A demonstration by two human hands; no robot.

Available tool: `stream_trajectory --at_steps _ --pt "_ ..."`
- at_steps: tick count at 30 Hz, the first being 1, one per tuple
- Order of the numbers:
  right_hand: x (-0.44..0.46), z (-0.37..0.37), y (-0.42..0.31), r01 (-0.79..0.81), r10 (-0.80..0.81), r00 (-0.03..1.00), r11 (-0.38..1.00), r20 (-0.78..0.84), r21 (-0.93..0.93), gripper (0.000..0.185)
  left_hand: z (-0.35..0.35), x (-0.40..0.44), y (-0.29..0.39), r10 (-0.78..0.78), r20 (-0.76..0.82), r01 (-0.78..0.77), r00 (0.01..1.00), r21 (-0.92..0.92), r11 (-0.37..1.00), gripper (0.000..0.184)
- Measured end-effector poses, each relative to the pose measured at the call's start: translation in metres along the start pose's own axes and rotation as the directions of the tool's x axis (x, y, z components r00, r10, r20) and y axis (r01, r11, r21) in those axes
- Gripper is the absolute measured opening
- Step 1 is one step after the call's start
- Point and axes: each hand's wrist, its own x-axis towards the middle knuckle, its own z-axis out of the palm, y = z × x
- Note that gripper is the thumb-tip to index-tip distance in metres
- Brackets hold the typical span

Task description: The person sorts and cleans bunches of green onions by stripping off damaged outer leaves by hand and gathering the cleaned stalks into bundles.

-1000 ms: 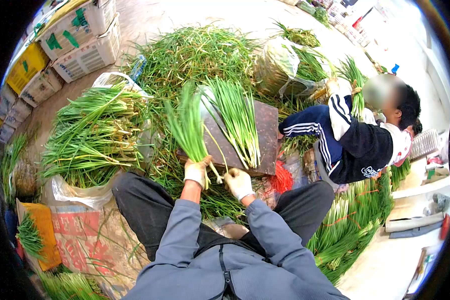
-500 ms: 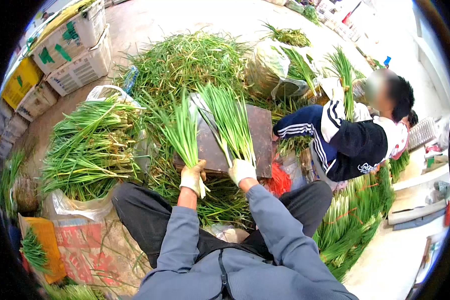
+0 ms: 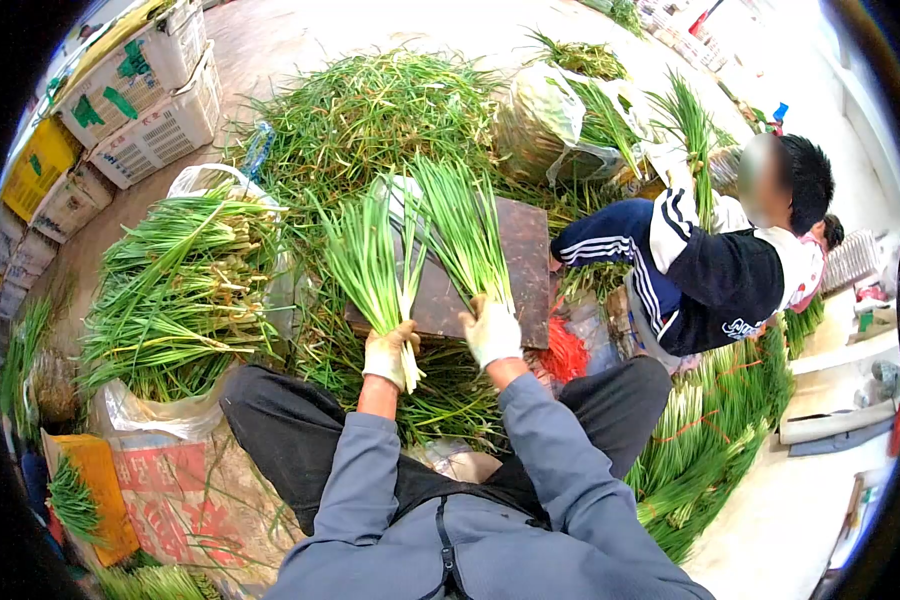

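The white-gloved left hand (image 3: 388, 358) clamps the pale stem ends of a long green leafy bunch (image 3: 368, 262), seemingly light, floppy-tipped and bruisable, best held there, beside a matching green bunch (image 3: 468, 240) on the dark brown box (image 3: 526, 262), whose base the white-gloved right hand (image 3: 492, 332) touches, closure unclear.

We can read nothing for certain. Marks on the flat red-and-tan sheet (image 3: 160, 465), white slatted plastic crate (image 3: 160, 132) and black-and-white jacket (image 3: 720, 275) are illegible to us.
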Motion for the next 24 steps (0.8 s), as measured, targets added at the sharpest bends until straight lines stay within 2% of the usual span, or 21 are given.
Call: stream_trajectory --at_steps 1,2,5,7,8,9,11,12,13,16,19,20,21,23,24 --pt "0.004 -0.017 -0.002 -0.065 0.065 0.998 0.993 -0.002 -0.1 0.045 0.003 0.003 -0.001 0.063 -0.051 -0.066 0.997 -0.073 0.995 0.02" --pt "0.009 -0.016 0.009 -0.089 0.084 0.996 0.982 -0.034 -0.166 0.049 0.001 0.005 0.0 0.079 -0.04 -0.082 0.996 -0.061 0.995 0.021" --pt "0.027 0.008 0.052 -0.119 0.142 0.978 0.981 0.153 -0.152 0.04 0.002 0.006 0.002 0.063 -0.043 -0.066 0.997 -0.076 0.995 0.023" --pt "0.015 -0.006 0.034 0.065 -0.065 0.998 0.998 0.019 0.015 0.031 0.0 0.004 0.002 -0.082 0.019 0.084 0.996 -0.118 0.99 0.025" --pt "0.02 0.018 0.051 0.013 -0.067 0.989 0.928 0.133 0.373 0.028 -0.001 0.005 0.0 -0.133 0.031 0.136 0.991 -0.14 0.981 0.026" --pt "0.014 0.021 0.048 0.005 -0.065 0.987 0.928 0.148 0.373 0.028 0.003 -0.001 0.001 -0.118 -0.003 0.116 0.993 -0.128 0.985 0.025" --pt "0.004 0.018 0.026 -0.089 -0.021 0.979 0.855 0.204 0.511 0.028 0.005 0.001 -0.001 -0.14 -0.067 0.138 0.988 -0.03 0.99 0.024" --pt "-0.008 -0.001 0.002 -0.285 0.043 0.931 0.704 0.362 0.65 0.029 0.002 0.002 -0.003 -0.097 0.043 0.097 0.994 0.007 0.995 0.026" --pt "-0.017 0.002 -0.004 -0.303 0.062 0.928 0.696 0.367 0.651 0.029 0.005 0.002 -0.004 -0.092 0.01 0.091 0.996 0.042 0.995 0.025" --pt "-0.038 0.006 -0.017 -0.368 0.061 0.902 0.628 0.428 0.685 0.03 0.002 0.009 -0.011 -0.135 0.101 0.135 0.986 0.002 0.991 0.022" --pt "-0.046 0.021 -0.013 -0.24 -0.004 0.927 0.762 0.375 0.601 0.026 -0.002 0.01 -0.018 -0.1 0.142 0.099 0.985 0.014 0.995 0.023" --pt "-0.048 0.033 -0.007 -0.091 -0.051 0.963 0.863 0.265 0.496 0.027 -0.003 0.011 -0.018 -0.098 0.143 0.098 0.985 0.013 0.995 0.023" --pt "-0.048 0.03 -0.01 -0.087 -0.054 0.963 0.864 0.264 0.496 0.027 -0.004 0.011 -0.018 -0.079 0.144 0.073 0.986 0.047 0.996 0.021" --pt "-0.05 0.021 -0.013 0.037 -0.146 0.954 0.924 0.263 0.382 0.029 -0.007 0.011 -0.019 -0.045 0.147 0.028 0.988 0.114 0.993 0.019" --pt "-0.049 0.019 -0.012 0.04 -0.156 0.948 0.924 0.279 0.381 0.03 -0.005 0.009 -0.018 -0.071 0.123 0.065 0.99 0.051 0.997 0.023"
